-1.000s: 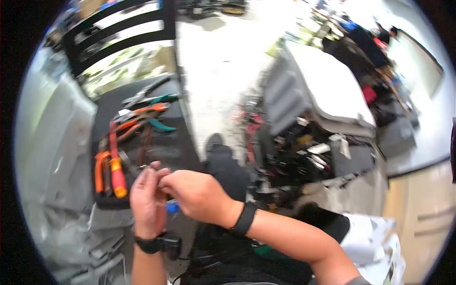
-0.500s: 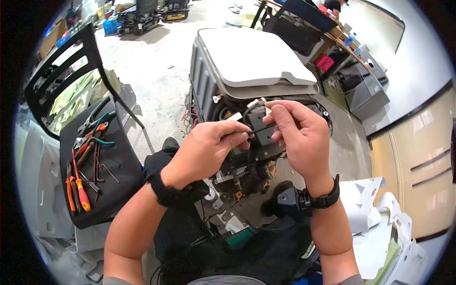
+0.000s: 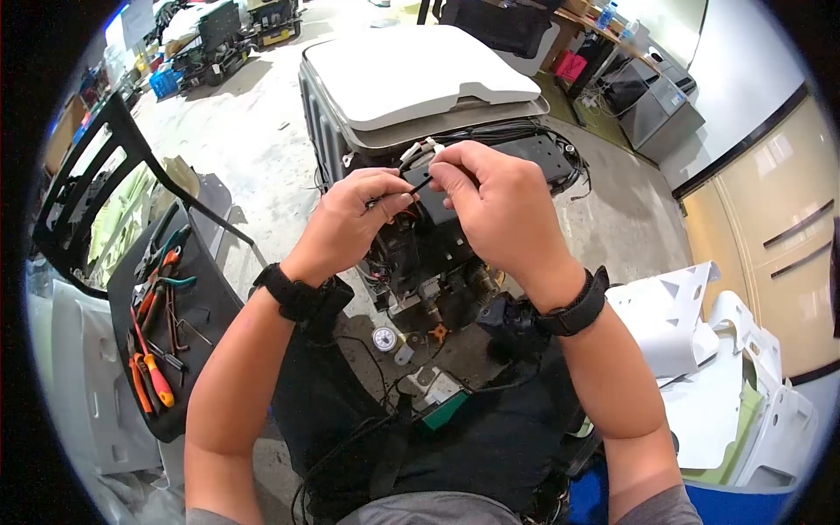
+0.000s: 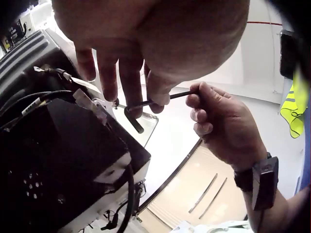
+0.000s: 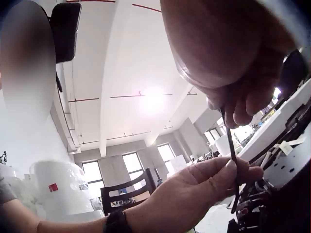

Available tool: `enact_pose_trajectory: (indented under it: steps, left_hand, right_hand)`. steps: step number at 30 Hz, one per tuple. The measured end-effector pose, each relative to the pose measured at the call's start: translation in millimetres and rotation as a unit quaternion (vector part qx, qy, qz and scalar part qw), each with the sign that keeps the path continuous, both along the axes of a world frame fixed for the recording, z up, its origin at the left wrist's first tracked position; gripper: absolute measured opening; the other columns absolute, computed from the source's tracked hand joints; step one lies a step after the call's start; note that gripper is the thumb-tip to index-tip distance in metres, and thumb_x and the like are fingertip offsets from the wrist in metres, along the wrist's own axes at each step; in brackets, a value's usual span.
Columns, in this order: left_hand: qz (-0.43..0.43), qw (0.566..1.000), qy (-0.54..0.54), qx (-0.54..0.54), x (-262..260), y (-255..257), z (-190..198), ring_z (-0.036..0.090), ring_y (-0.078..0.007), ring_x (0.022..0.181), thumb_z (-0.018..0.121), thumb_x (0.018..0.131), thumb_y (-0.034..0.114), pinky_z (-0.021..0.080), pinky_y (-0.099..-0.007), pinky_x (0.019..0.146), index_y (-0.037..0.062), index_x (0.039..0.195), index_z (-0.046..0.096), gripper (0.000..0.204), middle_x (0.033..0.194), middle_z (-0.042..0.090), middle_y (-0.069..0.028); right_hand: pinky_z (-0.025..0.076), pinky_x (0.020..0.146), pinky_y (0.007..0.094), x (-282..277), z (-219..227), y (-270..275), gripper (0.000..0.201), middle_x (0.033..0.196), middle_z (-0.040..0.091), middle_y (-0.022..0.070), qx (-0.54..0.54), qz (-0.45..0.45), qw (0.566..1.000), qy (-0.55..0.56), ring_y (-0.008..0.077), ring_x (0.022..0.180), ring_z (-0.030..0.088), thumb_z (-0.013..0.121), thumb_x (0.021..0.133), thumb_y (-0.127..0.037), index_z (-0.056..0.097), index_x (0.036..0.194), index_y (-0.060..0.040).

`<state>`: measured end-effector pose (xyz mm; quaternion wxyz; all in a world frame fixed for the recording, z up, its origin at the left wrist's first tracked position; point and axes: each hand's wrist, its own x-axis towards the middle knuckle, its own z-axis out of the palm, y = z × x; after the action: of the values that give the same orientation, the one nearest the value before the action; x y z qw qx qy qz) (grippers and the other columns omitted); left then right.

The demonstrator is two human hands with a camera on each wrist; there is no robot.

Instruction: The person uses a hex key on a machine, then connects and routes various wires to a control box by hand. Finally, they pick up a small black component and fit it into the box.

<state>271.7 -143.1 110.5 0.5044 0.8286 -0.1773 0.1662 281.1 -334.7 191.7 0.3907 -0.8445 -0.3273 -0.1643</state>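
The left hand [image 3: 354, 210] pinches a thin black bar [image 4: 179, 95] near its bend, and the right hand [image 3: 507, 206] pinches the far end. The bar — probably a hex key, though the wrist view is dim — meets no fastener that shows, and the dark machine [image 3: 433, 245] below the grip lies exposed. A screwdriver [image 3: 158, 382] rests on the chair [image 3: 219, 289] — left of the grip, untouched.
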Motion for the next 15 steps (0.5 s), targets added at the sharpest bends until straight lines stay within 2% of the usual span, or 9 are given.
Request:
enact_pose_trajectory:
  steps: [1,3,5,6,7,9,10,12,15]
  left_hand:
    - [-0.006,1.000,0.018,0.000,-0.2,0.3,4.6,0.065,-0.0226,0.094,0.066,0.090,0.016,0.050,-0.0301,0.083,0.0028,0.103,0.068,0.018,0.108,0.066,-0.0135]
    - [-0.008,0.999,0.034,-0.002,0.5,1.6,5.8,0.064,-0.0243,0.095,0.067,0.089,0.016,0.050,-0.0309,0.084,0.0037,0.102,0.069,0.018,0.110,0.064,-0.0142]
    - [-0.013,0.999,0.039,0.003,3.1,2.2,0.7,0.061,-0.0214,0.106,0.065,0.090,0.010,0.048,-0.0318,0.090,0.0011,0.102,0.069,0.016,0.117,0.063,-0.0141]
    - [-0.030,0.999,0.029,-0.015,2.2,2.1,2.8,0.062,-0.0232,0.097,0.068,0.088,0.016,0.050,-0.0322,0.082,0.0034,0.102,0.070,0.019,0.108,0.064,-0.0140]
    - [-0.028,0.999,0.028,-0.016,1.8,2.9,1.9,0.062,-0.0232,0.097,0.068,0.088,0.016,0.050,-0.0322,0.082,0.0034,0.102,0.070,0.019,0.108,0.064,-0.0140]
    - [0.005,0.998,-0.043,0.050,0.7,1.9,3.5,0.062,-0.0168,0.102,0.066,0.090,0.011,0.050,-0.0293,0.087,0.0022,0.103,0.070,0.016,0.107,0.067,-0.0124]
    - [0.005,0.998,-0.043,0.050,-2.1,0.7,8.1,0.062,-0.0168,0.102,0.066,0.090,0.011,0.050,-0.0293,0.087,0.0022,0.103,0.070,0.016,0.107,0.067,-0.0124]
    - [0.028,0.989,0.132,-0.068,-9.6,-0.7,19.2,0.064,-0.0120,0.089,0.066,0.091,0.012,0.051,-0.0267,0.079,0.0016,0.105,0.070,0.018,0.098,0.070,-0.0089]
    - [-0.010,0.985,0.121,-0.125,-6.5,7.4,11.8,0.063,-0.0086,0.077,0.068,0.090,0.014,0.051,-0.0239,0.071,0.0004,0.106,0.070,0.021,0.086,0.071,-0.0046]
  right_hand:
    - [0.051,0.061,0.0287,-0.3,-0.4,1.8,0.015,0.075,0.069,0.0123,-0.001,0.004,1.000,0.000,0.0179,0.065,0.066,0.060,0.091,-0.012,0.066,0.093,0.0013]
    - [0.050,0.064,0.0426,-0.6,-0.3,4.6,0.013,0.077,0.065,0.0183,0.009,-0.001,1.000,0.000,0.0374,0.073,0.064,0.060,0.088,-0.015,0.066,0.089,-0.0028]
    - [0.050,0.064,0.0430,0.3,-0.6,4.5,0.013,0.078,0.065,0.0186,-0.010,0.002,1.000,-0.012,0.0380,0.073,0.063,0.060,0.088,-0.015,0.065,0.089,-0.0031]
    - [0.050,0.065,0.0434,0.8,-1.1,3.7,0.013,0.079,0.065,0.0188,-0.027,0.002,0.999,-0.023,0.0387,0.074,0.063,0.061,0.088,-0.015,0.065,0.089,-0.0034]
    - [0.050,0.065,0.0434,1.2,-2.3,2.7,0.013,0.079,0.065,0.0188,-0.028,0.004,0.999,-0.024,0.0387,0.074,0.063,0.061,0.088,-0.015,0.065,0.089,-0.0034]
    - [0.051,0.062,0.0384,1.3,-3.8,-0.7,0.012,0.078,0.067,0.0173,-0.011,-0.005,1.000,-0.020,0.0322,0.072,0.067,0.062,0.089,-0.013,0.065,0.091,-0.0020]
    - [0.051,0.062,0.0384,-0.9,-3.0,-2.2,0.012,0.078,0.067,0.0173,-0.011,-0.006,1.000,-0.021,0.0322,0.072,0.067,0.062,0.089,-0.013,0.065,0.091,-0.0020]
    - [0.051,0.061,0.0231,-7.1,-2.3,-4.4,0.015,0.085,0.071,0.0079,0.126,-0.028,0.987,0.093,0.0111,0.070,0.065,0.059,0.095,-0.012,0.066,0.099,0.0004]
    - [0.051,0.060,0.0213,-8.2,-13.3,-12.2,0.018,0.088,0.070,0.0067,0.183,-0.005,0.971,0.153,0.0096,0.073,0.065,0.059,0.096,-0.015,0.064,0.104,-0.0002]
